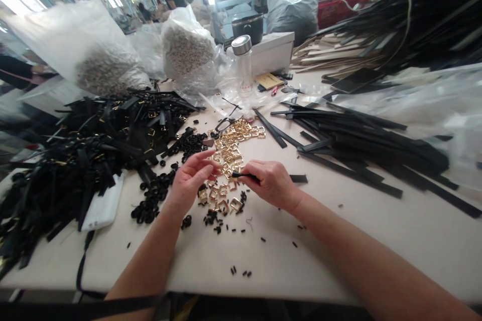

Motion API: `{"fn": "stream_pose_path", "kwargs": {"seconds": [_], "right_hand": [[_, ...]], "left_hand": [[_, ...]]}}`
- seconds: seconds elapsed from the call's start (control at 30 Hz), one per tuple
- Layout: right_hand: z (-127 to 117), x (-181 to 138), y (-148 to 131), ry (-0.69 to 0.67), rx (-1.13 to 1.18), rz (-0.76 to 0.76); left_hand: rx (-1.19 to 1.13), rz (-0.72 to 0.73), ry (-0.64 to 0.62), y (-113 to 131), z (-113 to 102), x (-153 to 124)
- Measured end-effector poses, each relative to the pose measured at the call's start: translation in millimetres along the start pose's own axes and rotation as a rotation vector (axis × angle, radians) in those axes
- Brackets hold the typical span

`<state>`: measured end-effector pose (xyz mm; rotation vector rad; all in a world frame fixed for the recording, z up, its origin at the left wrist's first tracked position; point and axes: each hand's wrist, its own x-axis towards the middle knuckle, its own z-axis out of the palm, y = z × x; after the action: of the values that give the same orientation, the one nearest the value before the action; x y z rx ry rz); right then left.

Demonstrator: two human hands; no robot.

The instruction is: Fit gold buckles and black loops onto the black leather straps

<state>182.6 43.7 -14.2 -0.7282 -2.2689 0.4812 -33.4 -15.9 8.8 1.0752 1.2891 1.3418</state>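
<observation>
Both arms are showing bare: the left forearm and the right forearm are running uncovered from the lower edge of the view up to the wrists. The left hand and right hand are bare too, fingers slender.

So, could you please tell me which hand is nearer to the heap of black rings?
Left. The left hand is just right of the black rings, close beside them; the right hand is farther right, beyond the gold buckles, pinching a black strap.
</observation>
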Motion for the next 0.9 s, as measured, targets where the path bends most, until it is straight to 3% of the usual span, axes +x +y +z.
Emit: {"fn": "stream_pose_path", "kwargs": {"seconds": [0.1,0.17,0.33,0.47,0.63,0.77,0.9], "right_hand": [[0.6,0.1,6.9,-0.023,0.009,0.023],[2.4,-0.2,10.9,-0.025,-0.003,0.047],[5.4,-0.9,14.6,-0.057,-0.040,0.085],[5.0,-0.4,13.6,-0.074,-0.047,0.093],[7.3,-0.7,12.9,-0.079,-0.053,0.104],[9.1,-1.8,14.0,-0.085,-0.058,0.113],[9.3,-2.1,15.1,-0.082,-0.063,0.114]], "left_hand": [[0.142,0.062,0.280,13.9,-33.9,-0.4],[0.381,0.051,0.316,22.0,-54.0,-3.7],[1.143,0.053,0.001,26.7,-71.7,-8.9],[1.399,0.084,-0.137,19.1,-68.0,-5.3],[1.532,0.114,-0.215,18.5,-64.9,-1.1],[1.484,0.151,-0.176,19.6,-61.5,-1.0],[1.372,0.177,-0.360,16.1,-56.2,-3.0]]}}
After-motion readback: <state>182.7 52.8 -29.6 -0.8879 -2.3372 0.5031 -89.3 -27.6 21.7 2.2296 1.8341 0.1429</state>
